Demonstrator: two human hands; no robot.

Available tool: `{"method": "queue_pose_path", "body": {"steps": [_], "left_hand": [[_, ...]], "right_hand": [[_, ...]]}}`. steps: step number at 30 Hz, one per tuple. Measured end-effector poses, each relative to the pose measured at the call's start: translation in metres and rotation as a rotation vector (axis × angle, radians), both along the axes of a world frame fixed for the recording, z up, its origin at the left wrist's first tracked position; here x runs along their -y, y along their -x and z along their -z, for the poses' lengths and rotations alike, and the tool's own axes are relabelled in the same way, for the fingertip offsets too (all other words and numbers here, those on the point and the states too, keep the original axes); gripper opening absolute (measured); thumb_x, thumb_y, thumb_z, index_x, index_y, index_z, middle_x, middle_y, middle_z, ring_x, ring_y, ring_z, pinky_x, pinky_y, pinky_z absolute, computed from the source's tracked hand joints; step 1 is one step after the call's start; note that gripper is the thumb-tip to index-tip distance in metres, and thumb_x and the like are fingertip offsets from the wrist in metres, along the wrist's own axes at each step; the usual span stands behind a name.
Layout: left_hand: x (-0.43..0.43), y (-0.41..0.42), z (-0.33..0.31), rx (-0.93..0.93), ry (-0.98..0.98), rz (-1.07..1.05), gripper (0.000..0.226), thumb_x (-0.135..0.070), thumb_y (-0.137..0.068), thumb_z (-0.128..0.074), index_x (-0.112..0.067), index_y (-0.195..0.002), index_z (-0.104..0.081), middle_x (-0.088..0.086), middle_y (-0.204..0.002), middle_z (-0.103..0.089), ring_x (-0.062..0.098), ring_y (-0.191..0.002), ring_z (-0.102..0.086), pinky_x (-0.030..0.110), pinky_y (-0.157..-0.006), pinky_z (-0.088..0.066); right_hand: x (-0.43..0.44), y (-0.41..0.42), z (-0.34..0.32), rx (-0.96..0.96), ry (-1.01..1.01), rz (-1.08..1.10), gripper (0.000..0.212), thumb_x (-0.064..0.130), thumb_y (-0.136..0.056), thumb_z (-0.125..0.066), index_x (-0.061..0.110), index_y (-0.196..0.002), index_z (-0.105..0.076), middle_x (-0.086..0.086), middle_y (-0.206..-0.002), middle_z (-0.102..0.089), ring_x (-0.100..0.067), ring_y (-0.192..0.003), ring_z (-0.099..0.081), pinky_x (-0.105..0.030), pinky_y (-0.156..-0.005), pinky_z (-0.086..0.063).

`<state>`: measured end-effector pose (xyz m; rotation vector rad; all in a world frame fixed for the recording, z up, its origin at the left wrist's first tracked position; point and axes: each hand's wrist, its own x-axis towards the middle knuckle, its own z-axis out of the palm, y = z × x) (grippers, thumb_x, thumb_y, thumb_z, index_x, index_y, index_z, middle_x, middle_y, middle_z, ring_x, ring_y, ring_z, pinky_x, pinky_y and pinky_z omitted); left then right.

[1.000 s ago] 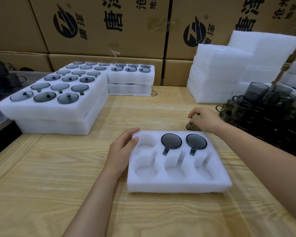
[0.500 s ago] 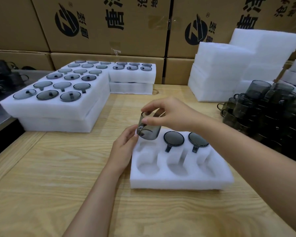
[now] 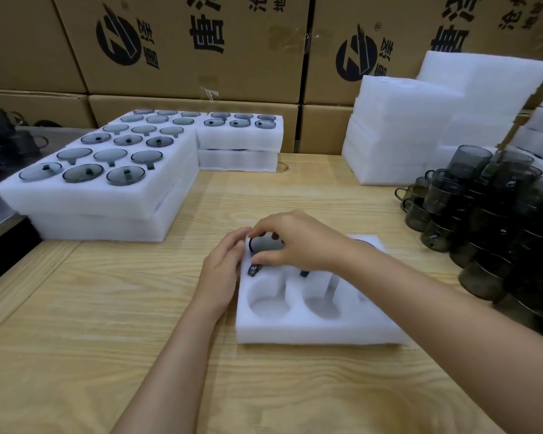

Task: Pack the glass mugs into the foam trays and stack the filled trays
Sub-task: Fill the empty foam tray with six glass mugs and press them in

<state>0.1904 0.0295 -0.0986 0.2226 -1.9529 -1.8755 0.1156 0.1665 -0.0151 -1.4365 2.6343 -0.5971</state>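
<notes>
A white foam tray (image 3: 298, 330) with round pockets lies on the wooden table in front of me. My right hand (image 3: 298, 242) grips a smoky glass mug (image 3: 264, 245) sitting upside down in the back left pocket, its handle pointing toward me. At the tray's back left corner rests my left hand (image 3: 223, 270), fingers against the foam beside the mug. My right hand and forearm hide the other back-row mugs almost entirely. The front pockets hold nothing.
Loose dark glass mugs (image 3: 489, 214) are piled at the right. Filled foam trays (image 3: 101, 183) are stacked at the left and back (image 3: 239, 139). Piles of unfilled foam (image 3: 402, 126) and cardboard boxes (image 3: 182, 45) line the back.
My right hand picked a mug from beside the pile, carried it left over the tray and lowered it into the back left pocket. My left hand stayed at the tray's corner.
</notes>
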Motion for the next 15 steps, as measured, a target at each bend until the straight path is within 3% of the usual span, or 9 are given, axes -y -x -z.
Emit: {"method": "queue_pose_path", "body": {"steps": [3, 5, 8, 12, 15], "left_hand": [[-0.001, -0.002, 0.0, -0.014, -0.023, 0.035, 0.044, -0.041, -0.09, -0.047, -0.017, -0.123, -0.062, -0.005, -0.12, -0.066, 0.006, -0.113, -0.059, 0.025, -0.094, -0.044], [0.0, -0.002, 0.001, 0.002, -0.006, 0.054, 0.053, -0.044, -0.081, -0.053, -0.019, -0.128, -0.058, -0.005, -0.122, -0.064, 0.008, -0.115, -0.059, 0.027, -0.095, -0.045], [0.0, -0.002, 0.002, 0.025, 0.026, 0.089, 0.057, -0.034, -0.078, -0.059, -0.022, -0.133, -0.052, -0.007, -0.122, -0.063, 0.008, -0.11, -0.061, 0.026, -0.09, -0.048], [0.0, -0.001, 0.003, 0.031, -0.043, 0.11, 0.041, -0.01, -0.093, -0.056, -0.028, -0.13, -0.052, -0.006, -0.12, -0.065, 0.008, -0.105, -0.063, 0.026, -0.088, -0.048], [-0.001, -0.003, 0.002, 0.032, -0.043, 0.136, 0.041, -0.021, -0.085, -0.06, -0.035, -0.123, -0.055, -0.009, -0.128, -0.06, 0.007, -0.116, -0.058, 0.026, -0.095, -0.044]], "right_hand": [[-0.003, -0.007, 0.013, 0.013, 0.075, 0.017, 0.036, 0.041, -0.082, -0.069, 0.027, -0.115, -0.064, 0.012, -0.109, -0.065, -0.009, -0.104, -0.055, -0.023, -0.084, -0.042], [-0.006, -0.012, 0.023, 0.005, 0.09, 0.029, 0.036, 0.042, -0.086, -0.063, 0.028, -0.119, -0.061, 0.01, -0.116, -0.064, -0.012, -0.113, -0.051, -0.029, -0.096, -0.038], [-0.009, -0.017, 0.03, 0.022, -0.024, 0.072, 0.04, 0.046, -0.097, -0.041, 0.034, -0.134, -0.047, 0.011, -0.149, -0.037, -0.01, -0.142, -0.019, -0.036, -0.118, -0.005], [-0.012, -0.023, 0.03, -0.026, -0.168, 0.033, 0.045, 0.044, -0.101, -0.019, 0.031, -0.143, -0.032, 0.01, -0.158, -0.01, -0.008, -0.145, 0.001, -0.041, -0.116, 0.011], [-0.011, -0.031, 0.037, -0.081, -0.174, 0.074, 0.052, 0.05, -0.099, -0.017, 0.029, -0.147, -0.023, 0.009, -0.159, -0.006, -0.007, -0.145, 0.005, -0.042, -0.116, 0.013]]}}
